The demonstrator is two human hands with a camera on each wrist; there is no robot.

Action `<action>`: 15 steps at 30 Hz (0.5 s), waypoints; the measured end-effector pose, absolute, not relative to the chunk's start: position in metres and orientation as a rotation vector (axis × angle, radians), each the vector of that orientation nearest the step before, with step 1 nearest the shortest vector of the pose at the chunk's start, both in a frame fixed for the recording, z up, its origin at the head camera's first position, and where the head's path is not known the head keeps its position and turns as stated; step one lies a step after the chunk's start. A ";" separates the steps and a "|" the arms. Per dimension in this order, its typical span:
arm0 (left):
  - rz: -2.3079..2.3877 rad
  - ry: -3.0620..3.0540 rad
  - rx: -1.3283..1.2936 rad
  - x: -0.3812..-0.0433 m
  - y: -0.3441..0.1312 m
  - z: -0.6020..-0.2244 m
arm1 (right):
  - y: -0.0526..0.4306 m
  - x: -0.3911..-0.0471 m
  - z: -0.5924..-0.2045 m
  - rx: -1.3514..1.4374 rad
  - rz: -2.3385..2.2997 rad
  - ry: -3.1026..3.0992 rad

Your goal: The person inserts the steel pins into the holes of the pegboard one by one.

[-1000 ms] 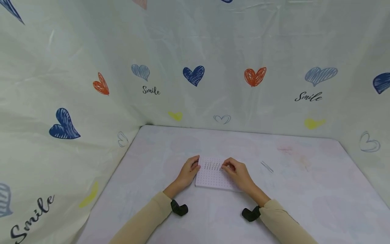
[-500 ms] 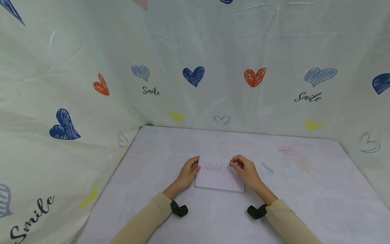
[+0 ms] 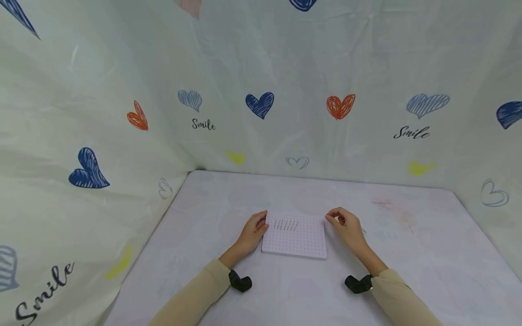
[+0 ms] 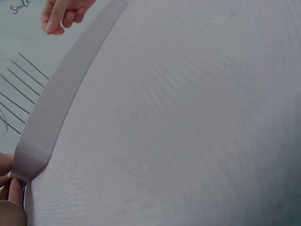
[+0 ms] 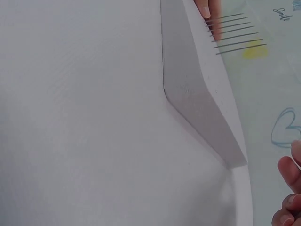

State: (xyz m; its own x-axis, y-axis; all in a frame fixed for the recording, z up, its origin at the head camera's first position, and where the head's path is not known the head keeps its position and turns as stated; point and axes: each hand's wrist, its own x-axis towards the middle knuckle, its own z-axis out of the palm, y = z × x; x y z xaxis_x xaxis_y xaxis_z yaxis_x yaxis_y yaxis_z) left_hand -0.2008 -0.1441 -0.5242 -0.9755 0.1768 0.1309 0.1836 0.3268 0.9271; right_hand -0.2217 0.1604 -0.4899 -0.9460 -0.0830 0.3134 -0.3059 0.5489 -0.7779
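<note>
A white board with rows of small holes [image 3: 293, 244] lies on the table. Several thin dark rods [image 3: 281, 224] stand in a row in its upper left part, and the right wrist view shows these rods [image 5: 237, 35] rising from its top. My left hand [image 3: 247, 234] grips the board's left edge, thumb and fingers around the corner. Just off the board's upper right corner is my right hand [image 3: 348, 228], fingers loosely curled, with nothing visible between them. In the left wrist view the right hand's fingers [image 4: 59, 16] hang above the board's far end.
The end of a loose rod [image 3: 364, 231] shows beside the right hand, the rest hidden behind it. A pale table [image 3: 228, 299] surrounds the board. Behind and to the left hangs a whitish curtain [image 3: 297, 59] with printed hearts. Dark wrist cameras [image 3: 359, 284] sit under both forearms.
My right hand has moved right from the row of rods, past the board's right edge, and now covers most of the loose rods. The left hand stays on the board.
</note>
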 end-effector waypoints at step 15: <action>-1.765 -2.568 -0.328 -0.201 -0.144 -0.527 | 0.201 -0.224 -0.492 0.131 1.202 -2.536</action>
